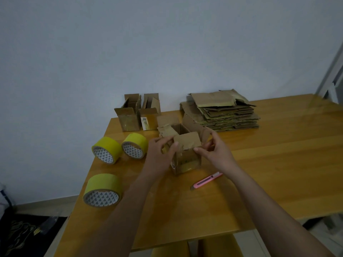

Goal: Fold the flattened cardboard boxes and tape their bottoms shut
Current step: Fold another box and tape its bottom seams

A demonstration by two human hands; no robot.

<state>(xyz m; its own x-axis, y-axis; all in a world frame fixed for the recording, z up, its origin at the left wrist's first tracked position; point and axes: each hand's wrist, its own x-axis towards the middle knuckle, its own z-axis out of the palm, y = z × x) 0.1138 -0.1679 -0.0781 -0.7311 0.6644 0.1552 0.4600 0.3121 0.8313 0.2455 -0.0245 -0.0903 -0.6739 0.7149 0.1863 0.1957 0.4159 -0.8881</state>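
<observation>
1. Two bare hands meet over a small brown cardboard box (186, 156) that stands upright near the middle of the yellow-brown wooden table (278, 145), its top flaps spread open.
2. We see the left hand (159, 156) curled round the box's left side, thumb pressed on the near flap and fingertips at the left flap.
3. We see the right hand (215, 151) pinching the near flap's right corner between thumb and bent fingers, the other fingers reaching behind the right flap.
4. Whether the bottom of this box is taped we cannot tell, though shiny yellowish tape seems to cover its front wall.
5. Behind it, at the table's far left edge, two more folded brown cardboard boxes (138, 115) stand side by side, touching, with flaps up.
6. To the far right of those lies a stack of flattened brown cardboard boxes (224, 112).
7. Three rolls of yellow-green tape (107, 150) lie left of the hands: two near each other, one closer to us.
8. A pink utility knife (207, 180) lies on the table just right of the held box, beneath the right wrist.
</observation>
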